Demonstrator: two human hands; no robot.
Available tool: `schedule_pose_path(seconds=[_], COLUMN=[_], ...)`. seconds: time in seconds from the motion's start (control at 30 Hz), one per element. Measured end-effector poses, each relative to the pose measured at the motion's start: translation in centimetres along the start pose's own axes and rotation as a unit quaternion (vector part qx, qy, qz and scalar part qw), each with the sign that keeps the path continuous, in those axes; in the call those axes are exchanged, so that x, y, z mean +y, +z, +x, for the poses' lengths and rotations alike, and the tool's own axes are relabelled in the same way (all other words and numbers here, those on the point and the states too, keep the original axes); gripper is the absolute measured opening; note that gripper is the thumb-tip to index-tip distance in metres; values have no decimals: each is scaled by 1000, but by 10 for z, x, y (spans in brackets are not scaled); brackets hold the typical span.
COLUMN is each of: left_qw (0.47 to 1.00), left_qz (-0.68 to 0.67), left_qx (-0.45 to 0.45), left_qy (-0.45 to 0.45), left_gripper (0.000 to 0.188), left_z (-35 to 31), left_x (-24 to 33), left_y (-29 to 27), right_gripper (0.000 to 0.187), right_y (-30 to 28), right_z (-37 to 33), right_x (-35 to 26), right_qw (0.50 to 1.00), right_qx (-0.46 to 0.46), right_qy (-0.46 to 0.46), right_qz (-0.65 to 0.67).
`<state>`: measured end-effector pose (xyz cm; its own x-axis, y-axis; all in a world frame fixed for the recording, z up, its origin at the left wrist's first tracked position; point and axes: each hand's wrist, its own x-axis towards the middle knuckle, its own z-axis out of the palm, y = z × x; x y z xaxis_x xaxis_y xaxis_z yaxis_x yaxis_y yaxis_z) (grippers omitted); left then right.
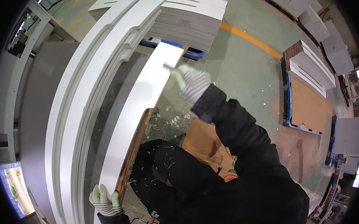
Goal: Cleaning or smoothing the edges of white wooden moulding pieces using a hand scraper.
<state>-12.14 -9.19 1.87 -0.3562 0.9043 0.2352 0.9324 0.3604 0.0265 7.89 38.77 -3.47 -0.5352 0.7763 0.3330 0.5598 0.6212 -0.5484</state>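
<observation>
A long white panel (142,89) with a notched right edge lies lengthwise in front of me on a dark grey surface (126,74). Bare brown material shows along its notched side. My left hand (104,199), in a striped glove with pale green fingertips, grips the panel's near end, its fingers over the top and the thumb by the right edge. Near the far right edge, my right hand (191,80) is closed around a small grey tool (168,67). Motion blurs it, and its exact kind is unclear. Whether the tool touches the panel I cannot tell.
Stacked white notched panels (87,87) stand to the left. Beyond the far end, a large panel stack (184,23) sits on a blue pallet. Cardboard (202,139) and white scraps (175,120) litter the floor by my legs. Another pallet (306,102) carries panels at right.
</observation>
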Motion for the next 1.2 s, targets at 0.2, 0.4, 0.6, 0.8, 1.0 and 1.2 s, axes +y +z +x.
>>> schedule_pose_path(seconds=[0.2, 0.4, 0.6, 0.8, 1.0, 1.2], left_qw=[1000, 1000, 999, 999, 999, 998], left_qz=[-4, -18, -29, -41, -41, -60], left_qx=[9, 12, 21, 22, 33, 17], left_qy=[8, -6, -15, -18, -12, -27], left_gripper=[58, 56, 57, 55, 55, 60], left_z=[-5, 1, 7, 7, 18, 41], left_x=[-10, -1, 6, 5, 16, 36], left_y=[4, 2, 1, 2, 3, -2], right_gripper=[51, 48, 42, 37, 47, 23], right_y=[-4, 8, 24, 33, 17, 12], right_z=[57, 35, -46, -64, -76, -98], right_x=[68, 48, -64, -50, -83, -100], right_qw=[974, 974, 978, 920, 948, 950], right_qx=[92, 11, -173, -225, -284, -170], right_qy=[206, 126, -42, 13, -124, 91], right_qz=[8, 188, 113, 321, 70, 247])
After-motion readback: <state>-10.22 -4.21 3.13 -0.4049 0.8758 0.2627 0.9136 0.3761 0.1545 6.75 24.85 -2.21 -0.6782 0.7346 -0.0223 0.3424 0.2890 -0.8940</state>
